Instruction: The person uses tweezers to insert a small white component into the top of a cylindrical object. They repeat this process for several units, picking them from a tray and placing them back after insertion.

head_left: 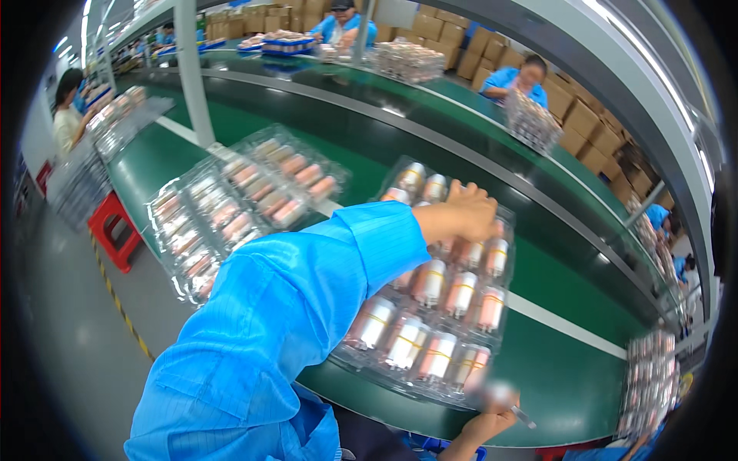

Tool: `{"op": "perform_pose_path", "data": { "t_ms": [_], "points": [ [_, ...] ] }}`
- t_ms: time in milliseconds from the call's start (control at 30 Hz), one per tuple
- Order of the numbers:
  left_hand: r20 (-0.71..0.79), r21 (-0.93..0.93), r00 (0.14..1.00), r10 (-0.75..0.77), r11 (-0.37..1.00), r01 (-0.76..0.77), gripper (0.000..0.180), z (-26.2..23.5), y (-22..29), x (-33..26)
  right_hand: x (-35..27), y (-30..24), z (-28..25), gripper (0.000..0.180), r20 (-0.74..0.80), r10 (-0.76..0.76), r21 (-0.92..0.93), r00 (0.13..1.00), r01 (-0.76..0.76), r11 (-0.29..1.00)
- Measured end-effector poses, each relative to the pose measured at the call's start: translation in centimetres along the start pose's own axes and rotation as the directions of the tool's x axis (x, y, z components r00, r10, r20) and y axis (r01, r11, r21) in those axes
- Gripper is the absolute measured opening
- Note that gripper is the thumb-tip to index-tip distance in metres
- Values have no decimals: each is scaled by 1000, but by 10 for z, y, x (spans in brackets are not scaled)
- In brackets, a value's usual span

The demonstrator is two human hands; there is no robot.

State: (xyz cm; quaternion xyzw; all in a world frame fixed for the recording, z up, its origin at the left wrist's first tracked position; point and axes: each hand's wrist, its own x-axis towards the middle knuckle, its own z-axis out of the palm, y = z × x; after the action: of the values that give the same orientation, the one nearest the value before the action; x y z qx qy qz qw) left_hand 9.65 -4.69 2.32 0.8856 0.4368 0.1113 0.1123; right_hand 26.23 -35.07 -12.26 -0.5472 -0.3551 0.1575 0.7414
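Before me lies a clear plastic tray [430,380] filled with rows of pink-and-white cylinders [434,357], several with a thin yellow band around them. My left hand [470,211], in a blue sleeve, reaches across to the tray's far part. Its fingers bend down among the cylinders, and what they grip is hidden. At the tray's near right corner, my right hand [492,419] is closed around a pale rounded object [501,396], smeared by motion. A short grey strip [524,417] sticks out beside its fingers.
More filled clear trays [223,207] lie to the left on the green work surface [561,376]. A stack of trays [649,384] stands at right. A grey post [194,77] rises behind. Co-workers [519,81] sit across the line; a red stool [114,230] is at left.
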Motion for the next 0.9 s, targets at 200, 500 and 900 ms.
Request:
{"op": "perform_pose_path", "data": {
  "t_ms": [200,500,900],
  "points": [
    [173,142,982,69,985,-94,57,-73,-39,-115,4,0,-4,13,51,31,-104,998,-26,994],
    [141,-119,868,-476,862,492,29,-141,-223,-350,18,37,-34,17,131,60,-113,990,-45,993],
    [-346,-46,755,-557,814,579,41,-39,-174,-449,12,5,-18,19,177,-81,-325,981,136,936]
  ]
}}
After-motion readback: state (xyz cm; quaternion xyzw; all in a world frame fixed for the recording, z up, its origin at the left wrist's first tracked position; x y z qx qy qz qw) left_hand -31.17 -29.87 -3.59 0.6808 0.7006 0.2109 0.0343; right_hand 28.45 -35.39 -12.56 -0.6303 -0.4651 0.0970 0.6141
